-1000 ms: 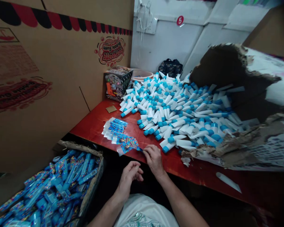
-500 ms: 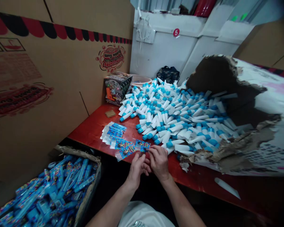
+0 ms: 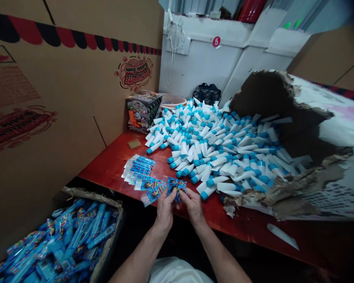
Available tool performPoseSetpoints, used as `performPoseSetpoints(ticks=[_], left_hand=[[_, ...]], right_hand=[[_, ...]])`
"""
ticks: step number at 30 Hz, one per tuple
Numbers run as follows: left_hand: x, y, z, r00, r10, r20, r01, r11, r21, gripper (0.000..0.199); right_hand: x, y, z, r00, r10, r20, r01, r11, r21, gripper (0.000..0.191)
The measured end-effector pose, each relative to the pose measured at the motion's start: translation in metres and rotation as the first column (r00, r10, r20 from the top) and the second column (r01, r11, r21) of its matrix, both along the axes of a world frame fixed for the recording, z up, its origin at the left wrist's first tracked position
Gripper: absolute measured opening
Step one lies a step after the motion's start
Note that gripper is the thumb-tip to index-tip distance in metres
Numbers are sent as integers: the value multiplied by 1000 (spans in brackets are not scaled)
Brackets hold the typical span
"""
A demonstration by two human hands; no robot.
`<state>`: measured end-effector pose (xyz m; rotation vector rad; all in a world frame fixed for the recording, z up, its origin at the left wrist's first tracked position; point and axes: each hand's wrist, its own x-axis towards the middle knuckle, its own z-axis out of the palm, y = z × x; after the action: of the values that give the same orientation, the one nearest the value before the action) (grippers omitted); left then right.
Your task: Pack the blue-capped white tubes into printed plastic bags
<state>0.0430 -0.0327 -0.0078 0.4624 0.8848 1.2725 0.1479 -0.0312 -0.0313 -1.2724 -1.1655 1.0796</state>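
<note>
Both my left hand (image 3: 165, 210) and my right hand (image 3: 193, 207) pinch a small printed blue plastic packet (image 3: 176, 186) just over the red table's front edge. To its left lie overlapping rows of similar packets (image 3: 140, 169), the nearest almost touching my left hand. Beyond my right hand spreads a large heap of white tubes with blue caps (image 3: 221, 151), a little apart from my fingers. My fingers hide the packet's lower part.
A red table (image 3: 247, 224) holds a loose white tube (image 3: 282, 236) and a torn paper-and-cardboard sheet (image 3: 308, 192). A carton of blue packaged tubes (image 3: 59, 243) sits low left. Behind stand a printed display box (image 3: 143, 111), a basin (image 3: 171, 100) and a dark bag (image 3: 206, 93).
My left hand has moved in from its separate position to join my right on the packet. The packet is now held between both hands, and the view has shifted slightly.
</note>
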Motion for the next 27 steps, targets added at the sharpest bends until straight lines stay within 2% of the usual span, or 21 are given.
performPoseSetpoints(ticks=[3, 5, 9, 12, 15, 16, 18, 20, 22, 23, 24, 25, 27], left_hand=[[1, 4, 0, 1000, 4, -14, -4, 1000, -15, 30], [-1, 7, 0, 1000, 6, -15, -7, 1000, -19, 33], [-12, 14, -2, 1000, -4, -30, 5, 1000, 22, 33], [-26, 25, -2, 980, -36, -197, 56, 993, 99, 28], [-44, 40, 3, 863, -29, -505, 109, 986, 130, 23], [-51, 45, 7, 800, -7, -600, 109, 985, 134, 25], [-63, 53, 16, 663, 71, -745, 78, 984, 163, 44], [-72, 56, 25, 539, 185, -822, 26, 971, 236, 57], [-76, 52, 31, 485, 285, -827, -14, 948, 318, 50], [-75, 47, 32, 507, 291, -811, -3, 942, 336, 40], [-73, 41, 32, 570, 241, -786, 43, 946, 321, 30], [-68, 34, 30, 658, 135, -741, 117, 954, 277, 25], [-56, 21, 25, 820, -197, -537, 322, 935, 149, 27]], right_hand=[[-6, 3, 1, 998, 56, -18, -57, 997, -54, 36], [-5, 5, 2, 999, 40, -19, -41, 997, -60, 34], [7, 15, 2, 997, -78, -9, 78, 997, -22, 27], [15, 25, -3, 984, -176, -20, 176, 984, 6, 28], [20, 34, -9, 976, -216, -34, 216, 976, 23, 29], [20, 36, -10, 975, -220, -36, 221, 975, 28, 29], [20, 37, -9, 974, -225, -41, 226, 973, 39, 28], [17, 35, -4, 973, -224, -52, 226, 973, 48, 26], [13, 32, 3, 974, -213, -69, 217, 975, 55, 25], [11, 30, 8, 976, -205, -80, 210, 976, 58, 24], [8, 27, 13, 977, -194, -90, 200, 978, 60, 24], [5, 25, 17, 978, -182, -100, 189, 980, 61, 24], [-1, 20, 25, 982, -148, -119, 156, 986, 56, 24]])
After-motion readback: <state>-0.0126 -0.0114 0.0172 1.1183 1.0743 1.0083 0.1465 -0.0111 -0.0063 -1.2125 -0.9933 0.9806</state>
